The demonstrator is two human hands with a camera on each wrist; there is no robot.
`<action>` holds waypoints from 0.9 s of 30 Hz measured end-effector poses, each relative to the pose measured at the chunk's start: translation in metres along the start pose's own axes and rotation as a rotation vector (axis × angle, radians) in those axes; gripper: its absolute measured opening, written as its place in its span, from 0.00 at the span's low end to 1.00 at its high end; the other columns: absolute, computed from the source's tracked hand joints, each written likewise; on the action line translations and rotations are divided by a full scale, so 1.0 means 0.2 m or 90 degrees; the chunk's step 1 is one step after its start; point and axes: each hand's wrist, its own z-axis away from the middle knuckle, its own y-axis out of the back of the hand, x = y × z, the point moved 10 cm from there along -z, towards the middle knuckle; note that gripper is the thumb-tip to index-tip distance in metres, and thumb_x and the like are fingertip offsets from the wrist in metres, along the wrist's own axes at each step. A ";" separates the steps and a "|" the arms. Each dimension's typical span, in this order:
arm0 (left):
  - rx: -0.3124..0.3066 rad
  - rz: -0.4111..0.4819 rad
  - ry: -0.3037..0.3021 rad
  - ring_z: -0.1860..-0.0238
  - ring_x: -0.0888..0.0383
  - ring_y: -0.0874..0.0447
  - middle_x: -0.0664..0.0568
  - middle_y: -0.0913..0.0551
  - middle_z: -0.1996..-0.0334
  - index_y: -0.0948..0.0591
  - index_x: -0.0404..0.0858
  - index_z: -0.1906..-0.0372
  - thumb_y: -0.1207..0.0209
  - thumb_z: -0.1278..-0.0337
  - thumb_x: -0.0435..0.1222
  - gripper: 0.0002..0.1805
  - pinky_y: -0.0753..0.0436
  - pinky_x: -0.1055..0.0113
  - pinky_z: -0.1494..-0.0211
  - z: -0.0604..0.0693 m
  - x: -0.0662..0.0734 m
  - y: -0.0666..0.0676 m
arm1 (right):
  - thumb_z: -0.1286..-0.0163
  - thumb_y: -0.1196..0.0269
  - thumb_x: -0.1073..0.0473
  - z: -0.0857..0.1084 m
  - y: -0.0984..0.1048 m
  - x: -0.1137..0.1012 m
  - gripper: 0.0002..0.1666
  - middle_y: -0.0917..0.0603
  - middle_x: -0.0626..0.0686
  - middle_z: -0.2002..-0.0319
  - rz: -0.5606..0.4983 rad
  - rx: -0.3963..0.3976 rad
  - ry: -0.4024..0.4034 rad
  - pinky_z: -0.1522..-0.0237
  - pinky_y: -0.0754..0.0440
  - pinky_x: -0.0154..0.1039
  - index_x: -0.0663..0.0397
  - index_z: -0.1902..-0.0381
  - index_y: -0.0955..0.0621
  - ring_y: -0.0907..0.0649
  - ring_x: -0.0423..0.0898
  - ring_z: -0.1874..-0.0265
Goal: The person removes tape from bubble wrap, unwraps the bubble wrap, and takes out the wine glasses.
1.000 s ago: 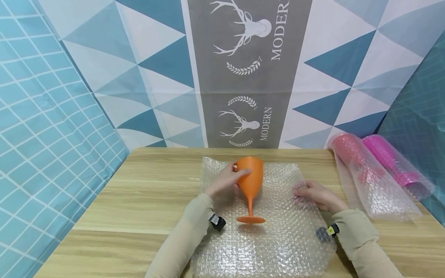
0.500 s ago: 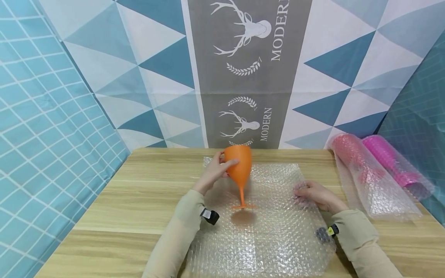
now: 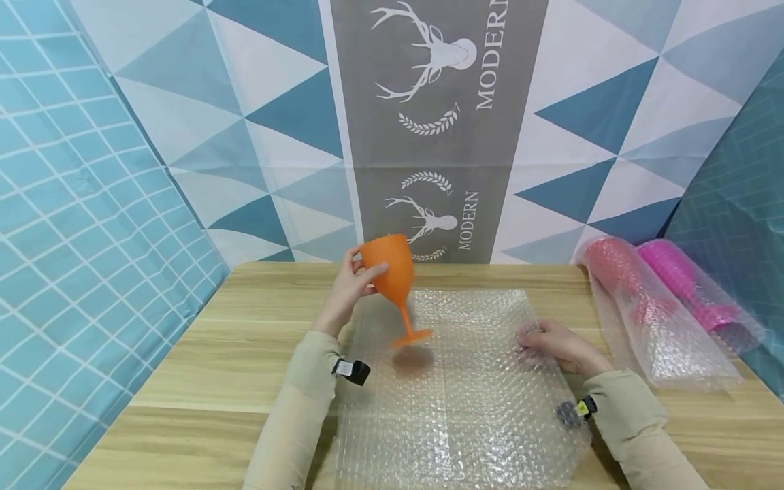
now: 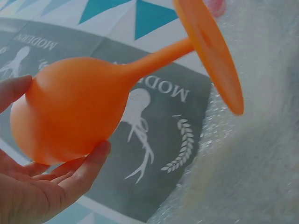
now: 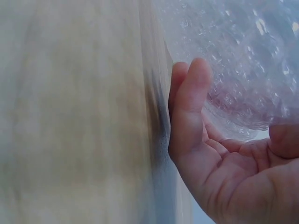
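An orange goblet (image 3: 390, 267) is held by its bowl in my left hand (image 3: 349, 289), raised over the left part of a bubble wrap sheet (image 3: 484, 408). Its stem tilts down to the right, with the round foot above the sheet. In the left wrist view the thumb and fingers grip the goblet's bowl (image 4: 74, 112) from opposite sides. My right hand (image 3: 560, 344) pinches the sheet's right edge. Close up in the right wrist view, the bubble wrap (image 5: 252, 56) lies between thumb and curled fingers (image 5: 189, 107), beside the wooden tabletop.
At the table's right lie a red goblet (image 3: 618, 265) and a pink goblet (image 3: 674, 275), each in bubble wrap. The wooden table (image 3: 245, 367) reaches back to a patterned wall covering (image 3: 288, 136). Blue grid-patterned cloth (image 3: 79, 204) hangs at the left.
My left hand has lifted the orange goblet up and to the left, and the goblet has tilted. The right hand stays at the sheet's edge.
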 end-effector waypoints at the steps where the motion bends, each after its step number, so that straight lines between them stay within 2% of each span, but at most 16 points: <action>1: 0.005 0.002 -0.006 0.48 0.43 0.26 0.39 0.35 0.42 0.49 0.42 0.33 0.41 0.47 0.38 0.40 0.20 0.54 0.52 0.00 0.01 0.02 | 0.36 0.46 0.65 0.00 0.00 -0.01 0.13 0.21 0.48 0.73 0.003 0.002 -0.005 0.71 0.17 0.33 0.71 0.58 0.31 0.19 0.38 0.76; 11: 0.070 0.004 -0.040 0.47 0.45 0.27 0.42 0.40 0.38 0.50 0.46 0.33 0.39 0.48 0.38 0.42 0.22 0.53 0.49 0.02 0.08 0.17 | 0.35 0.49 0.67 0.01 -0.01 -0.02 0.14 0.21 0.48 0.73 0.006 0.004 -0.015 0.70 0.17 0.33 0.75 0.56 0.32 0.19 0.38 0.76; 19: 0.129 0.034 -0.071 0.55 0.51 0.27 0.46 0.39 0.39 0.51 0.47 0.33 0.39 0.48 0.37 0.42 0.23 0.55 0.47 0.04 0.12 0.28 | 0.35 0.48 0.66 0.01 -0.02 -0.02 0.15 0.21 0.49 0.73 0.002 0.008 -0.020 0.70 0.17 0.33 0.75 0.55 0.33 0.19 0.38 0.76; 27: 0.175 0.020 -0.099 0.49 0.48 0.29 0.49 0.40 0.37 0.50 0.51 0.34 0.37 0.51 0.37 0.43 0.24 0.57 0.45 0.06 0.16 0.37 | 0.35 0.48 0.67 0.01 -0.02 -0.01 0.14 0.21 0.49 0.74 0.010 0.005 -0.017 0.71 0.17 0.33 0.75 0.56 0.32 0.19 0.38 0.76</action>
